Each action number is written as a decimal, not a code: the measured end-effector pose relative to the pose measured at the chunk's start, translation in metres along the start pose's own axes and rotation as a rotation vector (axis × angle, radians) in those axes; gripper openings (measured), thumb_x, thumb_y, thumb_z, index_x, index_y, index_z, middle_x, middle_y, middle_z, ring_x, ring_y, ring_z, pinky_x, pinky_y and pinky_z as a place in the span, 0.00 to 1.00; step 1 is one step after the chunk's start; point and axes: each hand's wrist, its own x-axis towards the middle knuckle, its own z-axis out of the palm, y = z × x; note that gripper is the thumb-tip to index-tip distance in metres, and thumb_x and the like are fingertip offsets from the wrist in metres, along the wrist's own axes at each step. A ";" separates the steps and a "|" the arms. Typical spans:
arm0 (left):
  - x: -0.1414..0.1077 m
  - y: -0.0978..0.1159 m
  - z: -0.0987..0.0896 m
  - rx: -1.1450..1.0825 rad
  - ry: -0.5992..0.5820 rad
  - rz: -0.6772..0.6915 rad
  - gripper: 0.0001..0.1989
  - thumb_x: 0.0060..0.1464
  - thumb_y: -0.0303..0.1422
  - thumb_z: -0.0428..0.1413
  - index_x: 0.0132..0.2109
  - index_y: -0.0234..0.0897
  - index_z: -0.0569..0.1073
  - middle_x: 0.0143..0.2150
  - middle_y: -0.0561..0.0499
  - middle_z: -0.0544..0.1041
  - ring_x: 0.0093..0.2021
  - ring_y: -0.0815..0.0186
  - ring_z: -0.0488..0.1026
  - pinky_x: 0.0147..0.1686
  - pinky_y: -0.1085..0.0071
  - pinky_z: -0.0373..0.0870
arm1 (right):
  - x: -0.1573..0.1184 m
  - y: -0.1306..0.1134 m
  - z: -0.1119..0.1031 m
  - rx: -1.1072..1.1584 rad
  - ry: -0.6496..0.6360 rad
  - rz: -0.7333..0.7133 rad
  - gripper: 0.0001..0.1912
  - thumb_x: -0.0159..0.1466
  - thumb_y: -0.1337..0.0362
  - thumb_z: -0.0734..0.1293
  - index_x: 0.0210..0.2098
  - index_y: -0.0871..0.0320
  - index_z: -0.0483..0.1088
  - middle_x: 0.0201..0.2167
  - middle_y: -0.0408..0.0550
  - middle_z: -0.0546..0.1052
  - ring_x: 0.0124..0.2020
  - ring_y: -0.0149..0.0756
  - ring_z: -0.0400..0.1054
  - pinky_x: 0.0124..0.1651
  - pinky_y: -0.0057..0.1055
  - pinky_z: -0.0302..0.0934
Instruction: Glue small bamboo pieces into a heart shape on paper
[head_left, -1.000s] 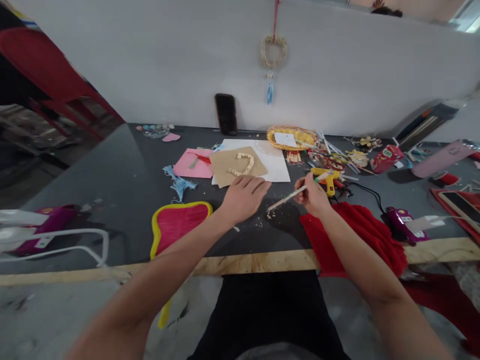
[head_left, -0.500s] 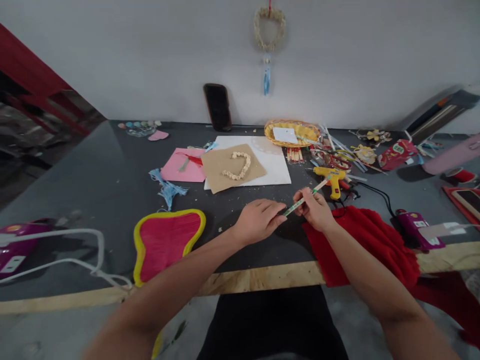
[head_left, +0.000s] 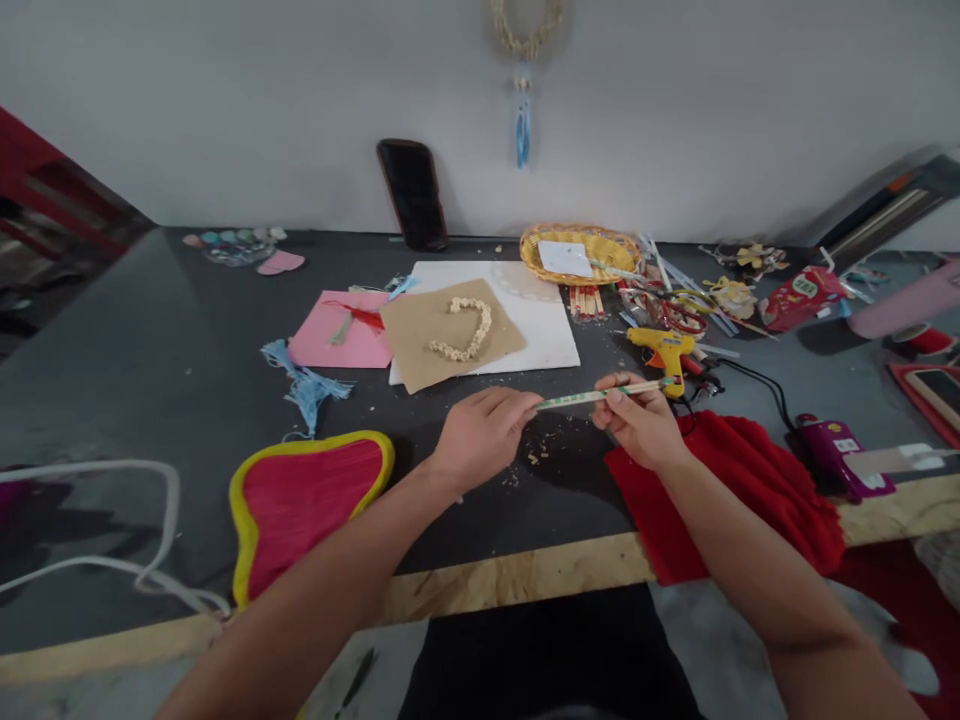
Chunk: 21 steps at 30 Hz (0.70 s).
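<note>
Left hand (head_left: 484,433), right hand (head_left: 643,428) gripping thin stick (head_left: 568,400); yellow glue gun (head_left: 660,343) just beyond, red cloth (head_left: 761,480) nearby.

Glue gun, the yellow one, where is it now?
In the head view, the glue gun lies right of centre on the table, just beyond the right hand and the red cloth.

Craft workshop, judging by surface (head_left: 217,400) with raw wooden edge (head_left: 517,577), pale scraps (head_left: 536,458) strewn about. Yellow hot-glue gun (head_left: 664,343), blue tassels (head_left: 306,388), pink paper (head_left: 319,335), wicker basket (head_left: 532,264) among loose supplies. Tasselled ornament (head_left: 523,46) hanging against plain pale wall (head_left: 262,120).
</note>
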 end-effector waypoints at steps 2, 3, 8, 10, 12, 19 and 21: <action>0.000 -0.006 -0.002 0.011 0.004 -0.029 0.09 0.61 0.27 0.50 0.42 0.35 0.75 0.36 0.47 0.82 0.36 0.64 0.78 0.37 0.69 0.74 | 0.002 -0.005 0.000 0.044 0.045 -0.027 0.13 0.52 0.58 0.77 0.33 0.55 0.74 0.20 0.38 0.70 0.21 0.25 0.61 0.25 0.25 0.60; 0.000 -0.009 -0.003 0.019 0.002 -0.040 0.09 0.61 0.26 0.50 0.42 0.35 0.75 0.36 0.47 0.82 0.36 0.64 0.78 0.37 0.69 0.74 | 0.003 -0.007 -0.001 0.058 0.062 -0.034 0.13 0.52 0.58 0.77 0.33 0.55 0.73 0.20 0.38 0.70 0.21 0.24 0.61 0.25 0.25 0.59; -0.001 -0.020 -0.002 0.046 -0.013 -0.089 0.10 0.62 0.28 0.49 0.42 0.35 0.75 0.35 0.46 0.81 0.36 0.63 0.78 0.36 0.68 0.73 | 0.005 -0.010 -0.002 0.091 0.112 -0.050 0.13 0.52 0.59 0.77 0.32 0.56 0.73 0.20 0.38 0.71 0.21 0.24 0.61 0.25 0.25 0.58; -0.001 -0.021 -0.001 0.038 -0.035 -0.094 0.09 0.62 0.31 0.50 0.42 0.36 0.75 0.35 0.47 0.81 0.35 0.64 0.77 0.36 0.68 0.73 | 0.005 -0.009 -0.001 0.083 0.127 -0.058 0.12 0.52 0.59 0.77 0.31 0.56 0.73 0.20 0.38 0.70 0.20 0.24 0.60 0.25 0.25 0.58; -0.002 -0.019 0.001 0.031 -0.067 -0.085 0.09 0.62 0.33 0.51 0.40 0.36 0.75 0.34 0.48 0.80 0.35 0.64 0.77 0.36 0.69 0.72 | 0.006 -0.009 -0.001 0.079 0.146 -0.066 0.12 0.51 0.58 0.77 0.30 0.55 0.73 0.19 0.38 0.70 0.20 0.24 0.59 0.24 0.25 0.58; -0.003 -0.015 0.005 -0.010 -0.081 -0.076 0.10 0.63 0.31 0.49 0.37 0.36 0.74 0.31 0.50 0.79 0.32 0.67 0.75 0.33 0.71 0.69 | 0.006 -0.008 -0.002 0.090 0.123 -0.019 0.13 0.51 0.57 0.78 0.31 0.55 0.74 0.19 0.38 0.70 0.20 0.24 0.60 0.24 0.25 0.58; -0.004 -0.016 0.006 -0.021 -0.080 -0.076 0.10 0.63 0.31 0.49 0.37 0.35 0.74 0.30 0.50 0.79 0.31 0.67 0.75 0.32 0.72 0.68 | 0.005 -0.006 -0.002 0.078 0.101 0.001 0.13 0.51 0.57 0.77 0.32 0.55 0.75 0.20 0.38 0.71 0.20 0.24 0.61 0.24 0.25 0.59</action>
